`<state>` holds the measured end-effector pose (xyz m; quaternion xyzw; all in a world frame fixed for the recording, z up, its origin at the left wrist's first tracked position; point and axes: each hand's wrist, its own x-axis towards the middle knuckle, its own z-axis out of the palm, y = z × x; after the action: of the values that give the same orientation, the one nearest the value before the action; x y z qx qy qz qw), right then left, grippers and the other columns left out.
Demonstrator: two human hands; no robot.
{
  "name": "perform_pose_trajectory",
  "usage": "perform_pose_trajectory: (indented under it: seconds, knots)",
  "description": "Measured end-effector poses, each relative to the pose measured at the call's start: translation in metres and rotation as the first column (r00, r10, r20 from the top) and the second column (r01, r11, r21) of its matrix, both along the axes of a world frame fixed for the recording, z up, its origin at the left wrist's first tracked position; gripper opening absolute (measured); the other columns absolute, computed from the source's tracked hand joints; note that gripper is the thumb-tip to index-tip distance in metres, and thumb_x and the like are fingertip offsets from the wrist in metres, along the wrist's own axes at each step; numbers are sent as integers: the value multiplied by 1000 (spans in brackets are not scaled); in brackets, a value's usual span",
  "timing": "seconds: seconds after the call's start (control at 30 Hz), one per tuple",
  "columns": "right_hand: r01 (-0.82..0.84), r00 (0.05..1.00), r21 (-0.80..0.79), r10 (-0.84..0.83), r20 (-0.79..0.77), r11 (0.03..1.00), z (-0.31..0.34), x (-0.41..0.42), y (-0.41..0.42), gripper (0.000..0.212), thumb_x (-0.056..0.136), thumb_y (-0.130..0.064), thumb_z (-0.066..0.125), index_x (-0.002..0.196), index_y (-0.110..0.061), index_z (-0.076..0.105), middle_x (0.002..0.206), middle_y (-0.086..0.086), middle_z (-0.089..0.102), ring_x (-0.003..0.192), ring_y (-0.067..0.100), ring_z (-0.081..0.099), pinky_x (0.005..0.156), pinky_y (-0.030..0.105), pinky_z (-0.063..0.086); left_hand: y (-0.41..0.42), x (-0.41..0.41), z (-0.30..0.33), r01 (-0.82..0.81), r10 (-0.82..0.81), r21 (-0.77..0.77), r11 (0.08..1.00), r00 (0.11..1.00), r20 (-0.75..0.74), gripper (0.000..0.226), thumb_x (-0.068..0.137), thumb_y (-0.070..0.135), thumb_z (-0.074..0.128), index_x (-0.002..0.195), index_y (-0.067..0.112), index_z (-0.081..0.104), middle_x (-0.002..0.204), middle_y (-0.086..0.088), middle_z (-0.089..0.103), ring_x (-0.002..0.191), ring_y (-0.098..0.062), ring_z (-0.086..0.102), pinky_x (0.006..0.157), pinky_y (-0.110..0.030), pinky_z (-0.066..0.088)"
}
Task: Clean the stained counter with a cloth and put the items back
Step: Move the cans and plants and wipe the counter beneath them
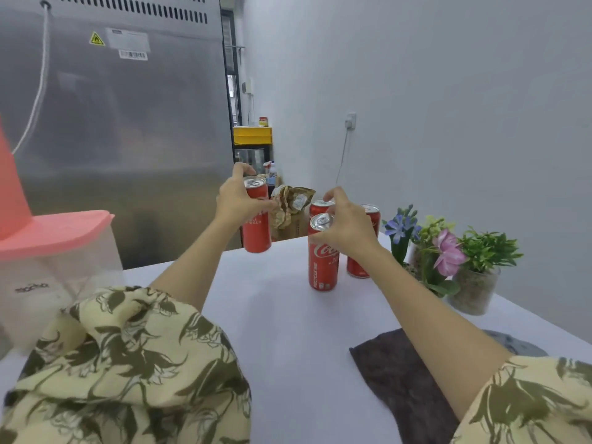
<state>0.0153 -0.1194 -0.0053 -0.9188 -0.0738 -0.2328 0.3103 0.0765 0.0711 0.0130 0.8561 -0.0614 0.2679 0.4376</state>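
Head view: one wide-angle frame.
Left hand [238,200]: a lifted can [256,219] is gripped, fingers curled round it.
Right hand [347,224]: the front can [323,257] on the white surface [275,315] is clasped at its top.
Hidden: two rear cans [365,245] are partly covered by the right hand.
Cloth [403,386]: laid flat near the right forearm, partly covered by it.

On the surface [282,315] we see three cans [323,267] standing near the far edge, potted plants [474,277] to their right, a cloth [403,379] in front, and a lidded container [54,270] far left.
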Motion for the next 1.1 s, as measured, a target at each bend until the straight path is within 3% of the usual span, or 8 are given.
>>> perform_pose_trajectory:
  seconds: [0.2, 0.33, 0.53, 0.7, 0.83, 0.93, 1.1]
  knots:
    - [-15, 996, -76, 7, -92, 997, 0, 2, 28, 68, 70, -41, 75, 128, -23, 45, 130, 3, 50, 113, 24, 53, 79, 34, 49, 37, -22, -10, -27, 36, 100, 995, 996, -84, 64, 69, 29, 82, 119, 23, 42, 123, -7, 55, 106, -28, 55, 88, -45, 52]
    - [-92, 979, 81, 105, -174, 992, -21, -1, 36, 72, 63, -26, 85, 120, -24, 43, 122, 7, 54, 111, 29, 55, 88, 45, 52, 46, -27, -21, -37, 49, 102, 994, 992, -114, 65, 71, 29, 81, 122, 22, 42, 125, -8, 55, 103, -25, 54, 85, -41, 52]
    - [-157, 982, 181, 173, -76, 971, -12, -6, 51, 64, 65, -19, 84, 117, -23, 47, 117, 1, 56, 99, 19, 53, 79, 32, 51, 60, -29, -21, -68, 82, 103, 992, 986, -144, 66, 71, 28, 81, 125, 20, 43, 129, -8, 53, 112, -29, 53, 84, -40, 51]
    - [-320, 939, 160, 335, -82, 934, 17, -13, 87, 68, 67, -24, 83, 122, -24, 44, 119, 1, 54, 102, 19, 53, 83, 36, 53, 83, -35, -18, -125, 157, 187, 974, 974, -163, 68, 71, 31, 80, 128, 19, 45, 133, -7, 51, 119, -29, 51, 86, -39, 49]
    - [-409, 887, 137, 428, -172, 902, 13, -14, 121, 72, 65, -21, 84, 122, -21, 40, 117, 4, 52, 100, 21, 54, 83, 36, 54, 100, -41, -24, -161, 214, 274, 948, 961, -176, 66, 74, 33, 77, 130, 18, 46, 134, -6, 53, 119, -27, 53, 90, -37, 48]
    - [-434, 862, 146, 456, -221, 889, -1, -11, 137, 74, 64, -20, 85, 122, -21, 39, 120, 7, 52, 99, 24, 56, 82, 39, 56, 114, -43, -22, -163, 255, 383, 909, 946, -201, 63, 77, 33, 74, 132, 17, 48, 133, -6, 53, 118, -25, 53, 91, -34, 46]
    - [-474, 827, 175, 505, -249, 863, -13, -6, 162, 81, 64, -19, 85, 126, -21, 34, 126, 7, 52, 107, 25, 57, 87, 42, 54, 129, -38, -7, -143, 347, 642, 753, 916, -203, 54, 81, 31, 70, 129, 16, 51, 129, -7, 57, 114, -26, 55, 88, -35, 48]
